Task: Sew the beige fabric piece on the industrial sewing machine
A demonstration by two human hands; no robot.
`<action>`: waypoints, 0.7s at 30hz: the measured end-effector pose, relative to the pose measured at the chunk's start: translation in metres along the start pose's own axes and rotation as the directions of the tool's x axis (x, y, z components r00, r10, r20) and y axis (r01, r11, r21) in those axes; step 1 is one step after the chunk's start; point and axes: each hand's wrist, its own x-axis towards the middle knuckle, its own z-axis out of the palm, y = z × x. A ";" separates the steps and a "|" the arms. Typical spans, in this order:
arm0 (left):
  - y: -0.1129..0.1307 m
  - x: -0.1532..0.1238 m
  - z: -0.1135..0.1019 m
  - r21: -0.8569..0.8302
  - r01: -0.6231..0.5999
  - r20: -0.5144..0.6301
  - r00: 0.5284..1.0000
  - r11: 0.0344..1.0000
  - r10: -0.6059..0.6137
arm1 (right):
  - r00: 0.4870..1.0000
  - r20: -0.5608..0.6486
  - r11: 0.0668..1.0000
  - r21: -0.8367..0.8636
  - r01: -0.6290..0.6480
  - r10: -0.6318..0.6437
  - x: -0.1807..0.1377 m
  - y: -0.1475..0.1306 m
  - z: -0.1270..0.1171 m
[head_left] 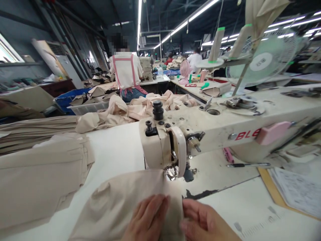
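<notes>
Fluorescent lights [139,20] are glowing overhead while beige fabric [122,190] is lying at the presser foot [172,173], sewing seemingly near its start with the closer stretch remaining, the left hand [149,217] resting flat on it and the right hand [203,219] apparently pinching its edge
</notes>
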 end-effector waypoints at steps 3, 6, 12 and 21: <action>0.001 0.007 -0.003 -0.318 0.044 0.052 0.998 0.947 -0.029 | 0.990 -0.141 1.000 0.022 -0.017 0.020 0.016 -0.011 -0.002; 0.001 0.025 -0.010 -0.529 0.302 0.162 0.953 0.793 -0.255 | 0.979 -0.190 0.997 0.014 -0.073 0.074 0.027 -0.013 -0.003; -0.011 0.075 -0.015 -0.585 0.571 0.402 0.821 0.576 -0.405 | 0.978 -0.204 0.996 -0.055 -0.065 0.053 0.034 0.001 -0.008; -0.022 0.084 -0.010 -0.520 0.674 0.420 0.737 0.525 -0.530 | 0.932 -0.225 0.803 -0.588 0.103 -0.285 0.025 0.011 -0.009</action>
